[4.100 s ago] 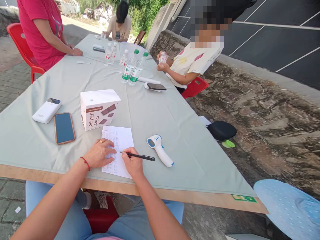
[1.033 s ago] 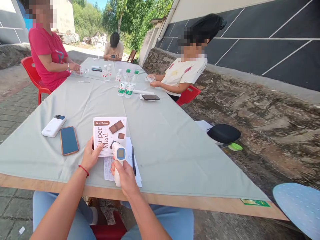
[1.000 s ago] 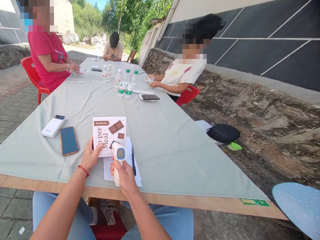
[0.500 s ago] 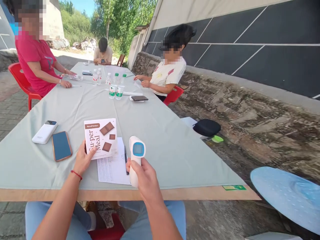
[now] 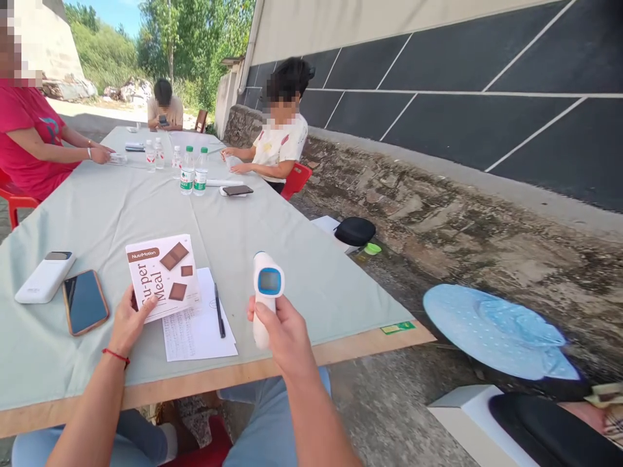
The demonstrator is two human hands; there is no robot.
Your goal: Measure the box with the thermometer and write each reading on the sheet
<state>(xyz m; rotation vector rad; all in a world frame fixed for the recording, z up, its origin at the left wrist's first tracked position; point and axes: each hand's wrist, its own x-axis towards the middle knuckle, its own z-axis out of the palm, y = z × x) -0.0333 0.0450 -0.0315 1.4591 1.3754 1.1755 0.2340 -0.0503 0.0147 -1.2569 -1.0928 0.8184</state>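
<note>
R hand: grip clenched on thermometer, held above worktop
L hand: grip grasping box, tilted
Paper: betw. hands, pen on its R side
Phone: flat, L of box, pwr bank just beside
Bottles: 2 green-capped, upright, farther back
</note>
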